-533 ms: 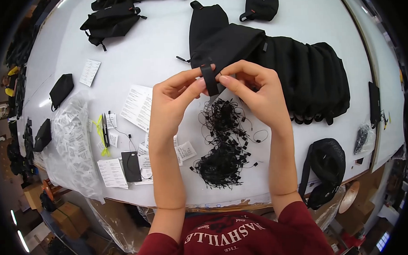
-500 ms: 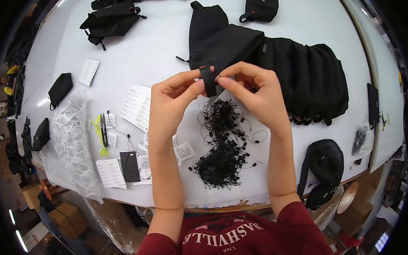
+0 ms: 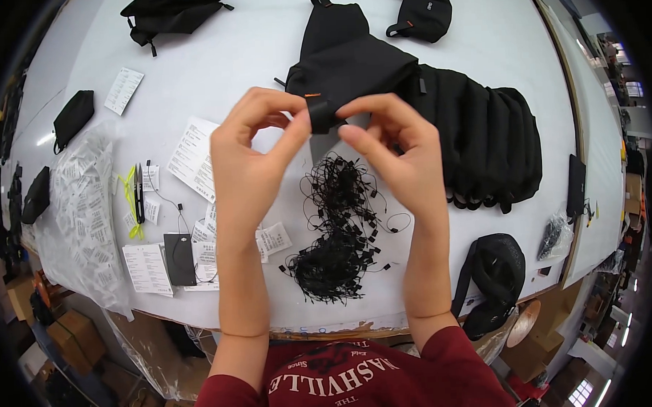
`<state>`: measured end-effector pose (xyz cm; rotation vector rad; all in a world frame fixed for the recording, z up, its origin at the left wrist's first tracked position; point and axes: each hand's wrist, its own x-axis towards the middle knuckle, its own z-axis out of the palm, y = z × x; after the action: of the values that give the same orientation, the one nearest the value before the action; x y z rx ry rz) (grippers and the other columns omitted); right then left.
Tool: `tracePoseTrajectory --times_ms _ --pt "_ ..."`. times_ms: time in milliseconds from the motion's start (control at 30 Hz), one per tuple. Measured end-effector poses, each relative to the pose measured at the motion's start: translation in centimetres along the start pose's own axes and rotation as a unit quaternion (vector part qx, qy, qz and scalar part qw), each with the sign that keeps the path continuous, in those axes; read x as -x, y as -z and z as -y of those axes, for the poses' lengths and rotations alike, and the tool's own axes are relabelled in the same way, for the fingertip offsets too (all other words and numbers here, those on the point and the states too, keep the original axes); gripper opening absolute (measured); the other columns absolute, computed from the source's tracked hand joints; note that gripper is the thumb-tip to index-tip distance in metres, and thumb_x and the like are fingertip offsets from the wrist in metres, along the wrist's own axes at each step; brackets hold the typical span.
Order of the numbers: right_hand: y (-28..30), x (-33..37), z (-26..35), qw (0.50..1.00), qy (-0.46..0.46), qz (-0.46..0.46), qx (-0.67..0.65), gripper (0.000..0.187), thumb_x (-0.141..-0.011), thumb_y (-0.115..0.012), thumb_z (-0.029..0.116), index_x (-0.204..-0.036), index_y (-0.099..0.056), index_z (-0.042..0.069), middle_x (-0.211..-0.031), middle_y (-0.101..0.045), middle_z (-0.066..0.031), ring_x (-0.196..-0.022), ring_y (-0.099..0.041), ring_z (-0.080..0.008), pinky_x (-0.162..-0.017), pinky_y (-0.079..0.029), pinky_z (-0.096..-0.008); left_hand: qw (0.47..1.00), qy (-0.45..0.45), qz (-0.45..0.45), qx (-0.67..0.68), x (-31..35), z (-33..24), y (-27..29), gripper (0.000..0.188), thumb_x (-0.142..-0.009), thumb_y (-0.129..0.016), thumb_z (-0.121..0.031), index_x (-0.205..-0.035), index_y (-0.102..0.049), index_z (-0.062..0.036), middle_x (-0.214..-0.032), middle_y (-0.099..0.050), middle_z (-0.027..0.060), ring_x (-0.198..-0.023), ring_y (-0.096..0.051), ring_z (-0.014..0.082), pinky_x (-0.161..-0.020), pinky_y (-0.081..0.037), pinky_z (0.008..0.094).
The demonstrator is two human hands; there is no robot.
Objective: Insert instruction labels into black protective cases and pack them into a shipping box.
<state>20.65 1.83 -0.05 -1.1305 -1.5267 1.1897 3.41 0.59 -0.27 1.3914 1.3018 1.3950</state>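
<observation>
Black strap loop (image 3: 319, 118), one piece, is between the two hands, in front of one black bag (image 3: 349, 68); a small orange mark shows at its top. Nearer the person lies one tangled pile of black corded tags (image 3: 332, 258), too many for counting. On the left side I count two small black pouches (image 3: 73, 120), one pair of snips (image 3: 138, 193) and one black card (image 3: 179, 258). White sheets (image 3: 193, 155) carry lines of small print, and white letters cross the red shirt (image 3: 348, 377). The left hand (image 3: 251, 152) has its thumb and forefinger clamped on the loop's left edge. The right hand (image 3: 396, 142) is bent inward, forefinger and thumb tips slightly apart at the right edge; whether they grip it, I cannot tell. Both forearms reach forward, nearly parallel.
</observation>
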Motion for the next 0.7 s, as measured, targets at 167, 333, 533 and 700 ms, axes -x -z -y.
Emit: tracePoseTrajectory --times_ms 167,333,533,700 --pt "2.2 -0.1 0.1 0.965 -0.004 -0.091 -0.247 0.010 -0.084 -0.063 0.004 -0.092 -0.056 0.005 -0.075 -0.054 0.0017 -0.063 -0.044 -0.0015 -0.052 -0.029 -0.0152 0.994 0.037 -0.078 0.064 -0.1 -1.0 0.9 0.008 -0.084 -0.064 -0.006 -0.089 -0.063 0.0001 -0.084 -0.062 0.0027 -0.073 -0.053 0.0072 -0.069 -0.043 0.0212" --pt "2.1 -0.1 -0.3 0.944 0.021 -0.043 -0.325 0.010 -0.088 -0.059 0.006 -0.097 -0.055 0.004 -0.084 -0.065 -0.0079 -0.062 -0.047 -0.0032 -0.052 -0.033 -0.0154 0.982 0.041 -0.015 0.183 0.2 -1.7 0.1 0.008 -0.085 -0.063 -0.007 -0.090 -0.063 -0.0002 -0.083 -0.061 0.0021 -0.070 -0.051 0.0051 -0.063 -0.041 0.0183" --pt "0.6 0.1 0.3 0.974 0.005 -0.029 -0.226 0.012 -0.090 -0.059 0.013 -0.094 -0.055 0.003 -0.089 -0.070 -0.0130 -0.070 -0.061 -0.0067 -0.055 -0.040 -0.0162 0.992 0.067 -0.008 0.110 0.8 -2.5 -1.4 0.007 -0.080 -0.067 -0.003 -0.085 -0.065 0.0007 -0.063 -0.048 -0.0076 -0.056 -0.034 -0.0012 -0.053 -0.027 0.0146" --pt "0.1 0.4 0.5 0.975 -0.042 -0.021 -0.218 0.014 -0.087 -0.064 0.016 -0.086 -0.059 0.003 -0.084 -0.070 -0.0092 -0.069 -0.061 -0.0058 -0.052 -0.038 -0.0164 0.995 0.075 -0.007 0.064 1.0 -2.6 -1.6 0.007 -0.077 -0.069 -0.004 -0.082 -0.066 -0.0006 -0.058 -0.042 -0.0081 -0.053 -0.030 -0.0005 -0.050 -0.022 0.0158"
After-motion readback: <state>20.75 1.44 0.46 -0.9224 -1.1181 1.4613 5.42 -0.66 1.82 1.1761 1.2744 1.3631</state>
